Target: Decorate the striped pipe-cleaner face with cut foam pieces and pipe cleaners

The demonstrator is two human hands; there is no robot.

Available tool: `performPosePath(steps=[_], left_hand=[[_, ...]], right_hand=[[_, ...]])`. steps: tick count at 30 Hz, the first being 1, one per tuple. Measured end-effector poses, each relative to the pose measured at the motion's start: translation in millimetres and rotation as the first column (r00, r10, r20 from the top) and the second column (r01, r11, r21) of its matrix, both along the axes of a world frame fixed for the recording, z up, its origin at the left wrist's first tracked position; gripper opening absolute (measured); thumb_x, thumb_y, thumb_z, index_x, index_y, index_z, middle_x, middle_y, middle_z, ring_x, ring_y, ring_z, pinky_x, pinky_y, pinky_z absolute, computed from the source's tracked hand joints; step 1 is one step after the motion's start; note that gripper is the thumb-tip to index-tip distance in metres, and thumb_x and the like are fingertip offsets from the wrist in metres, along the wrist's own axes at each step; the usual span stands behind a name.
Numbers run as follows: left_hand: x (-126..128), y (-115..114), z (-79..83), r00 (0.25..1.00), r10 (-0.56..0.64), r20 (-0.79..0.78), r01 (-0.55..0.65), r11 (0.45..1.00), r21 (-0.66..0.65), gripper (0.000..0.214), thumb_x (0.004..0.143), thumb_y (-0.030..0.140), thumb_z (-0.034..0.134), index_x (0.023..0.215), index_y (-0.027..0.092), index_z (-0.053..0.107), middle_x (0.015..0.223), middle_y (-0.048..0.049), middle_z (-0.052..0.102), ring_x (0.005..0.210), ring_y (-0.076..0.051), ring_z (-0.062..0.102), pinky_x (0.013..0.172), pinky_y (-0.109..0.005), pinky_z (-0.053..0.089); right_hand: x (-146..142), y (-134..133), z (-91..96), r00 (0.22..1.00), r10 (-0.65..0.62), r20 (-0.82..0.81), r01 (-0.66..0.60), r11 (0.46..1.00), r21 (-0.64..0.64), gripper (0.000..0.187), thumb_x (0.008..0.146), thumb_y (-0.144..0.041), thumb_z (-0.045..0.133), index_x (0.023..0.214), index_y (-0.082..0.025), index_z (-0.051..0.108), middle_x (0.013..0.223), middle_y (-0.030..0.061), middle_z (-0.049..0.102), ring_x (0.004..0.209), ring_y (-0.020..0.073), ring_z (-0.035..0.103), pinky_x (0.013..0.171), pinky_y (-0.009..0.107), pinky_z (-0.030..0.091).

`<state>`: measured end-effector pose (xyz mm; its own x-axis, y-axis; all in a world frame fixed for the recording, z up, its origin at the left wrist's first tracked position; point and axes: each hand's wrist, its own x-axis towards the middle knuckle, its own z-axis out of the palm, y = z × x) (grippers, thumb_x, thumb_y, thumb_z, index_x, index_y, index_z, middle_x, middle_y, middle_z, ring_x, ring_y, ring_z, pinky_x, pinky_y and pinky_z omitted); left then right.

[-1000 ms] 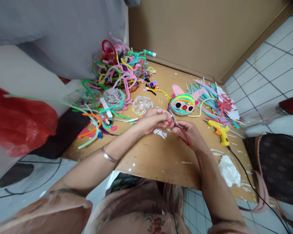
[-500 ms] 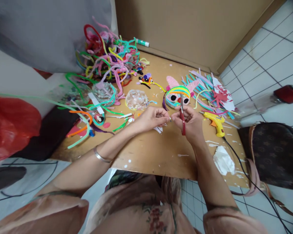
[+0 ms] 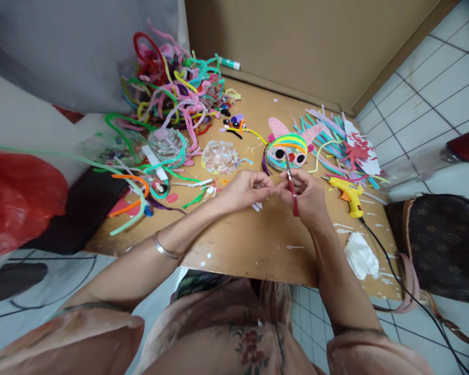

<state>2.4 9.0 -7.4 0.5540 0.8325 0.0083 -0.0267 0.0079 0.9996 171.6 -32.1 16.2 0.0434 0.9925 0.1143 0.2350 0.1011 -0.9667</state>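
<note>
My right hand (image 3: 307, 199) is closed around red-handled scissors (image 3: 291, 186), blades pointing away from me toward a striped round animal face (image 3: 288, 151) with pink ears and black eyes. My left hand (image 3: 245, 188) is pinched shut on a tiny piece I cannot make out, its fingertips almost touching my right hand. Small white paper scraps (image 3: 257, 206) lie on the brown board (image 3: 250, 245) just under both hands.
A tangled heap of coloured pipe cleaners (image 3: 175, 99) fills the back left. A yellow glue gun (image 3: 347, 192) with its black cord lies right of my hands, straight pipe cleaners (image 3: 328, 146) and a red paper cutout (image 3: 355, 151) beyond. Crumpled tissue (image 3: 361, 255), brown bag (image 3: 441, 245), red plastic bag (image 3: 19, 198).
The scissors swung from slanting left, a second ago, to pointing straight away from me. Both hands stayed close together over the board; the view shifted slightly.
</note>
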Motion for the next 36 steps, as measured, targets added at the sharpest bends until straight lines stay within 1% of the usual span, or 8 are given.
performPosePath(steps=[4, 6, 9, 16, 22, 31, 34, 36], left_hand=[[-0.1, -1.7, 6.1, 0.993, 0.073, 0.091, -0.065, 0.994, -0.087, 0.016, 0.077, 0.025, 0.074, 0.079, 0.013, 0.064, 0.065, 0.0004, 0.063, 0.057, -0.007, 0.059, 0.059, -0.02, 0.049], [1.0, -3.7, 7.2, 0.989, 0.092, 0.12, -0.078, 0.991, -0.113, 0.018, 0.076, 0.026, 0.075, 0.08, 0.013, 0.064, 0.064, 0.0008, 0.063, 0.057, -0.007, 0.058, 0.059, -0.019, 0.049], [4.2, -7.7, 5.1, 0.983, 0.094, 0.156, -0.076, 0.99, -0.12, 0.024, 0.073, 0.031, 0.078, 0.082, 0.013, 0.065, 0.064, 0.0015, 0.063, 0.056, -0.006, 0.057, 0.057, -0.019, 0.048], [9.8, -10.1, -3.0, 0.965, 0.126, 0.228, -0.095, 0.985, -0.142, 0.037, 0.067, 0.043, 0.083, 0.081, 0.014, 0.066, 0.065, 0.0021, 0.063, 0.055, -0.006, 0.056, 0.058, -0.019, 0.048], [10.7, -12.3, -0.6, 0.962, 0.16, 0.219, -0.129, 0.98, -0.15, 0.037, 0.067, 0.044, 0.083, 0.079, 0.014, 0.066, 0.063, 0.002, 0.063, 0.053, -0.006, 0.054, 0.055, -0.019, 0.047], [10.8, -14.9, 3.3, 0.958, 0.203, 0.204, -0.169, 0.971, -0.171, 0.034, 0.066, 0.042, 0.082, 0.075, 0.014, 0.065, 0.06, 0.0035, 0.061, 0.051, -0.005, 0.053, 0.055, -0.019, 0.047], [10.1, -12.6, 1.9, 0.95, 0.204, 0.234, -0.16, 0.968, -0.195, 0.03, 0.065, 0.037, 0.082, 0.074, 0.014, 0.065, 0.062, 0.0028, 0.063, 0.053, -0.005, 0.054, 0.055, -0.019, 0.048], [8.3, -9.1, 1.7, 0.941, 0.2, 0.273, -0.139, 0.964, -0.225, 0.029, 0.065, 0.036, 0.081, 0.073, 0.013, 0.065, 0.064, 0.0019, 0.064, 0.054, -0.006, 0.056, 0.056, -0.019, 0.048]], right_hand=[[-1.1, 1.3, -0.5, 0.976, -0.113, -0.185, 0.113, 0.993, -0.01, 0.037, 0.058, -0.031, 0.079, 0.087, -0.022, 0.058, 0.062, -0.0065, 0.059, 0.049, 0.007, 0.046, 0.049, 0.023, 0.037], [-2.7, 1.3, -0.3, 0.957, -0.126, -0.26, 0.124, 0.992, -0.025, 0.036, 0.058, -0.03, 0.078, 0.086, -0.022, 0.056, 0.06, -0.0074, 0.057, 0.048, 0.0066, 0.044, 0.048, 0.023, 0.035], [-5.8, 0.5, 0.0, 0.943, -0.143, -0.299, 0.139, 0.99, -0.036, 0.037, 0.058, -0.029, 0.077, 0.086, -0.022, 0.054, 0.06, -0.0082, 0.055, 0.048, 0.0068, 0.043, 0.049, 0.023, 0.035], [-9.5, -0.6, -4.5, 0.943, -0.165, -0.287, 0.166, 0.986, -0.023, 0.042, 0.06, -0.038, 0.081, 0.088, -0.022, 0.054, 0.062, -0.0075, 0.057, 0.05, 0.0074, 0.044, 0.05, 0.023, 0.036], [-11.5, -1.0, -7.6, 0.935, -0.196, -0.296, 0.204, 0.979, -0.006, 0.043, 0.058, -0.037, 0.084, 0.088, -0.023, 0.056, 0.061, -0.0078, 0.059, 0.05, 0.0073, 0.046, 0.051, 0.023, 0.039], [-16.5, -5.0, -12.0, 0.943, -0.193, -0.269, 0.216, 0.975, 0.059, 0.04, 0.064, -0.037, 0.081, 0.091, -0.023, 0.055, 0.069, -0.0046, 0.065, 0.055, 0.009, 0.052, 0.055, 0.024, 0.043], [-15.5, -5.1, -9.3, 0.954, -0.17, -0.247, 0.183, 0.983, 0.027, 0.04, 0.065, -0.04, 0.081, 0.092, -0.023, 0.056, 0.067, -0.0048, 0.063, 0.053, 0.0088, 0.05, 0.054, 0.024, 0.042], [-12.3, -4.8, -5.1, 0.967, -0.096, -0.235, 0.099, 0.995, 0.0, 0.041, 0.068, -0.046, 0.08, 0.093, -0.022, 0.058, 0.067, -0.0044, 0.063, 0.052, 0.0089, 0.05, 0.053, 0.024, 0.041]])
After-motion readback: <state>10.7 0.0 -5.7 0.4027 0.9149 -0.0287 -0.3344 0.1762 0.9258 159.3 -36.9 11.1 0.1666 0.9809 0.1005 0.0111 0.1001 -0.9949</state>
